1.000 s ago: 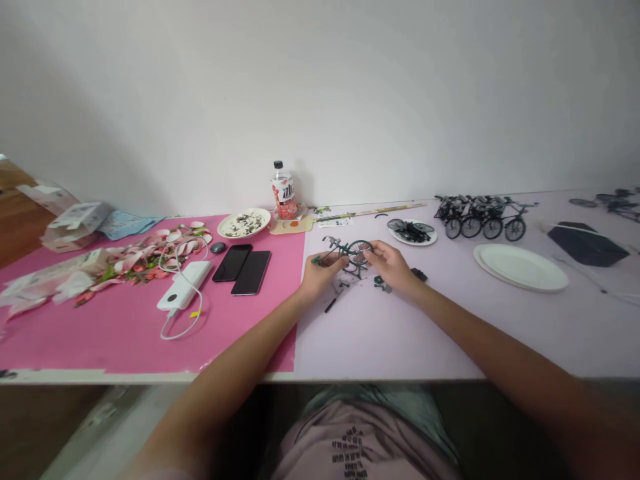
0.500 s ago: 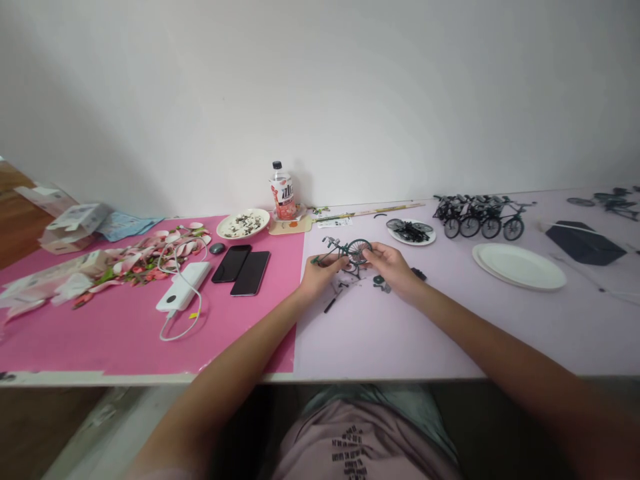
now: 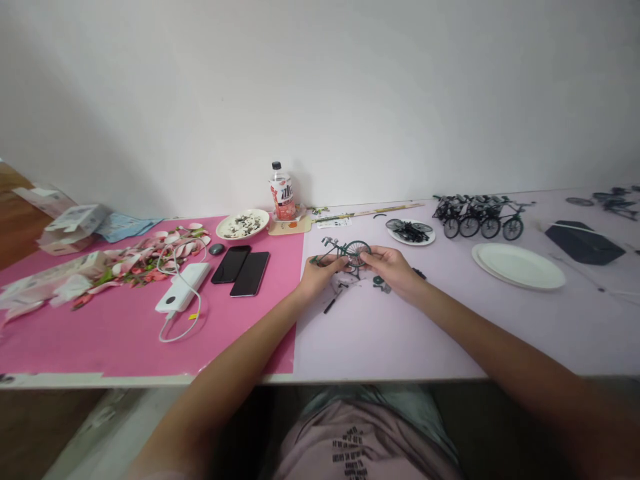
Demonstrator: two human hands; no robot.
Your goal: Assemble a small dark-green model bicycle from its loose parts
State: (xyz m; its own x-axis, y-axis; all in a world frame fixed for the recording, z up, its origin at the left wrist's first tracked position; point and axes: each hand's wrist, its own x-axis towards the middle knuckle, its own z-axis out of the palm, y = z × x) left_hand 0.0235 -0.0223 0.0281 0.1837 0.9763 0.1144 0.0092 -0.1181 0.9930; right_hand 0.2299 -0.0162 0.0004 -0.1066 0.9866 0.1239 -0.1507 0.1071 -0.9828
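A small dark green model bicycle is held above the lilac part of the table, with one spoked wheel showing at its right end. My left hand is closed on the frame from the left. The fingers of my right hand pinch the rim of that wheel from the right. Beneath my hands lie small loose parts, among them a short black rod and a dark green piece beside my right palm.
A plate of black parts, a row of finished-looking model bicycles and stacked white plates stand to the right. Leftward are a bottle, a plate, two phones, a white power bank and petals.
The fingertips of my right hand have shifted slightly on the wheel. Otherwise both hands and the bicycle are nearly where they were.
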